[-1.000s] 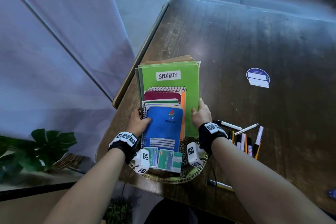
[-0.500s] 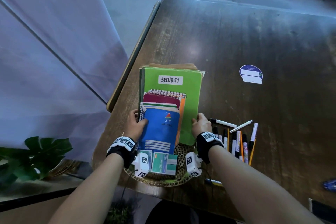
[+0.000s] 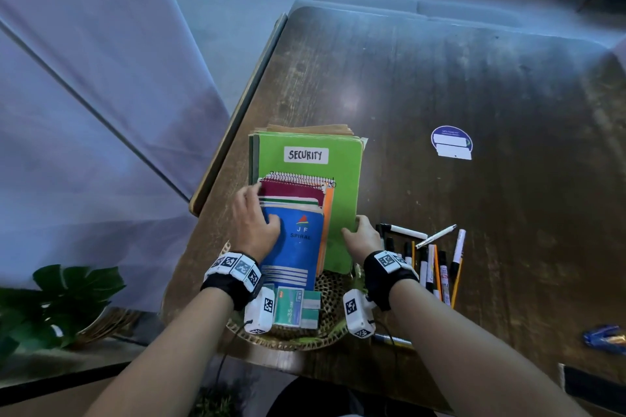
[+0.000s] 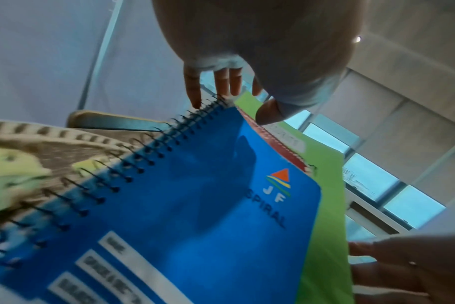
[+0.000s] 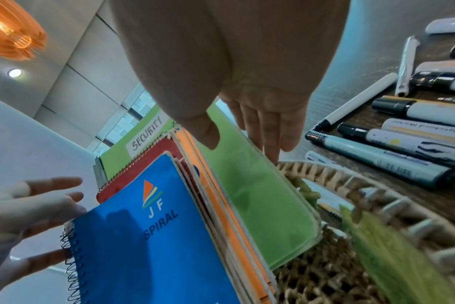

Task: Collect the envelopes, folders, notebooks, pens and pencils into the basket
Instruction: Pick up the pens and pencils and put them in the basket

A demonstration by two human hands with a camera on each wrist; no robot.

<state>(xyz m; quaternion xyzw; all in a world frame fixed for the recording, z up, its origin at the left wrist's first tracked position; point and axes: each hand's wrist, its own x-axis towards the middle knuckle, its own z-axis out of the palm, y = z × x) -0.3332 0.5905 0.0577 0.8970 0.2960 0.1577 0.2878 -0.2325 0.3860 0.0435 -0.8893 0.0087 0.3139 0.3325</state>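
The left hand (image 3: 255, 223) has slid up the side of the stack, from the blue spiral notebook (image 3: 298, 247) toward the dark red notebook (image 3: 291, 191), and the right hand (image 3: 362, 237) has stayed at the edge of the bright green "SECURITY" folder (image 3: 342, 179). Both hands are flat with straight fingers, steadying the stack, whose near end sits in the round woven basket (image 3: 330, 337) at the near edge of the dark wooden surface (image 3: 474, 85). The white and black pens and orange pencils (image 3: 432, 261) lie beside the basket, so I think they come next.

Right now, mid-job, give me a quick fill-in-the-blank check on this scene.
1. The label on the green folder reads ____.
2. The top notebook in the stack has a ____ cover.
3. The pens and markers lie on the table beside the person's ____ hand.
4. The near end of the stack sits in the woven ____.

Missing words: SECURITY; blue; right; basket
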